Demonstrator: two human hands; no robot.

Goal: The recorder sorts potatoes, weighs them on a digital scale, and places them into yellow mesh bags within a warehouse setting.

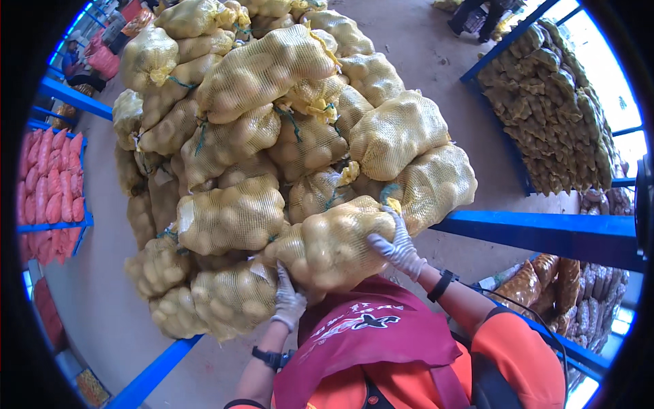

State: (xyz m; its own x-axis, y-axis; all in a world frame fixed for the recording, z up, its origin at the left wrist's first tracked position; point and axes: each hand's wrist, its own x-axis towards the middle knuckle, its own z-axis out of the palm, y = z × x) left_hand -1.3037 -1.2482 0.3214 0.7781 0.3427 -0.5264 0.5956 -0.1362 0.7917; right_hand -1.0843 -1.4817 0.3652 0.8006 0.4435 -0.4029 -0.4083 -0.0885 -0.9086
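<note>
The near bag (327, 249), yellow mesh filled with round lumps, lies just below the centre of the frame, between my hands. Its long axis runs slightly upward from left to right; the tie (390, 193) is at the upper right end.

My right hand (405, 255) is at the right end, the nearer of the two to the tie. Its fingers are spread, the thumb on the mesh and the forefinger reaching toward the tie. My left hand (290, 305) is at the lower left edge, fingers partly open and pointing up the frame. I cannot tell whether either hand has a firm hold.

Hidden: the underside of the bag, both palms and some left fingertips. The contact between the left fingers and the adjoining lower bag (235, 300) is hard to make out. The apron (381, 334) meets the bag's lower edge. The pile (266, 75) is cut off at the top of the frame; its support is mostly covered.
</note>
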